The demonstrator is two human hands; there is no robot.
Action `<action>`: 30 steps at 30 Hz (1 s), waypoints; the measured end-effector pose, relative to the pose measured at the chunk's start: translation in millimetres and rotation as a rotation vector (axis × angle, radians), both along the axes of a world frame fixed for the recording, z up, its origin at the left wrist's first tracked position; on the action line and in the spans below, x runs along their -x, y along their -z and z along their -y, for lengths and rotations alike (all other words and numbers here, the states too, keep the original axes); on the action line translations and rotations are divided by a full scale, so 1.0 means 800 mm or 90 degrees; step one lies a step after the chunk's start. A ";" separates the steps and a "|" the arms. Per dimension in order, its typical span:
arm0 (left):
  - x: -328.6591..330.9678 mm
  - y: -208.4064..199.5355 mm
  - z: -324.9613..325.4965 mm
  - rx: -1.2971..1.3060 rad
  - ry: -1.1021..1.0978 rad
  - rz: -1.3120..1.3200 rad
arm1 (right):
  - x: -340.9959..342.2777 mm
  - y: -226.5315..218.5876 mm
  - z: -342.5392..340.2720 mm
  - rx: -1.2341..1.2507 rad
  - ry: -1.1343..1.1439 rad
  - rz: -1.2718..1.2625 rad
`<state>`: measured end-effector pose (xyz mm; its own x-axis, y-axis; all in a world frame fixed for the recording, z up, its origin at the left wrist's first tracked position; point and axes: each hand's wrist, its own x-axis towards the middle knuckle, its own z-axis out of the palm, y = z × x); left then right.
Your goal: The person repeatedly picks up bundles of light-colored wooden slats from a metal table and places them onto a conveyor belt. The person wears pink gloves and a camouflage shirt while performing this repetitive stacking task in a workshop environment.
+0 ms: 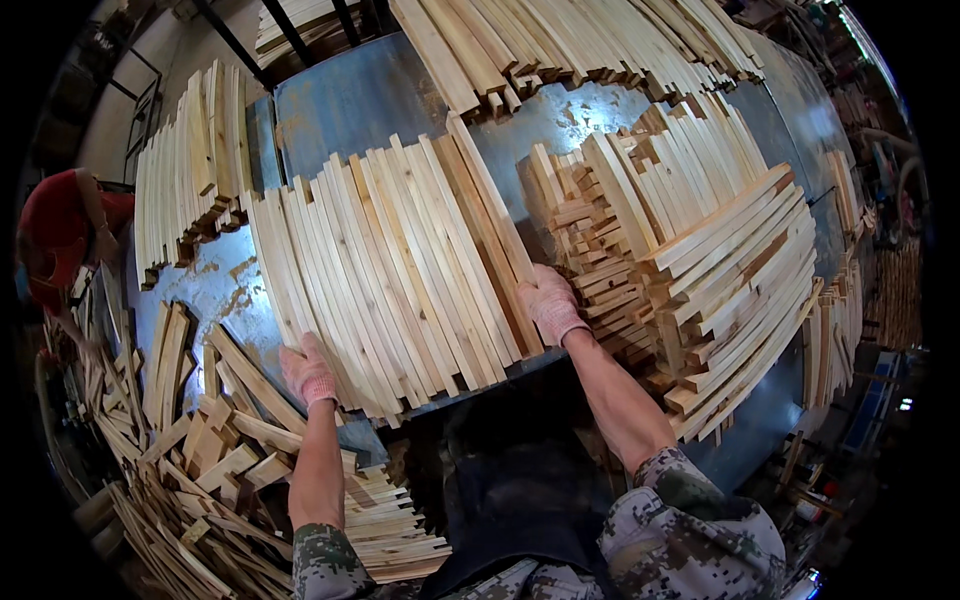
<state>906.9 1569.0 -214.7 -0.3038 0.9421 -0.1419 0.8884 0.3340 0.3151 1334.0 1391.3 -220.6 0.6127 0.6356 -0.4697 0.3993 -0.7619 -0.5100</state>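
A wide row of pale wooden strips [385, 270] lies side by side on the metal table in front of me. My left hand [310, 372], in a pale pinkish knit glove, grips the row's left edge near its close end. At the opposite edge my right hand [550, 306], gloved alike, is closed around the side of the outermost strip [492, 205], which stands on edge and reaches a little beyond the others. Next to it are some browner strips [474, 228]. The undersides of both hands' fingers are partly hidden by the wood.
The blue-grey metal table [350, 100] bears more strips: a far stack [580, 40], a left stack [195, 160] and a crosswise pile [740, 290] at right. Loose offcuts [220, 440] heap at lower left. A person in red [65, 235] bends at the far left.
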 end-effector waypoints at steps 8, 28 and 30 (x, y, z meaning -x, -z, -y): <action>-0.001 0.001 -0.001 0.004 0.002 -0.039 | 0.019 -0.040 0.009 -0.091 0.074 -0.212; 0.098 0.005 -0.047 0.156 0.244 0.099 | -0.006 0.138 0.018 -0.442 0.108 -0.117; 0.128 0.031 -0.061 0.079 0.269 0.008 | 0.000 0.063 -0.049 -0.346 0.160 -0.076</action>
<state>804.1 1617.6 -239.2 0.1074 0.9587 -0.2635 0.9514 -0.0221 0.3072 1333.9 1430.8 -270.7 0.7379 0.6466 -0.1935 0.1577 -0.4440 -0.8820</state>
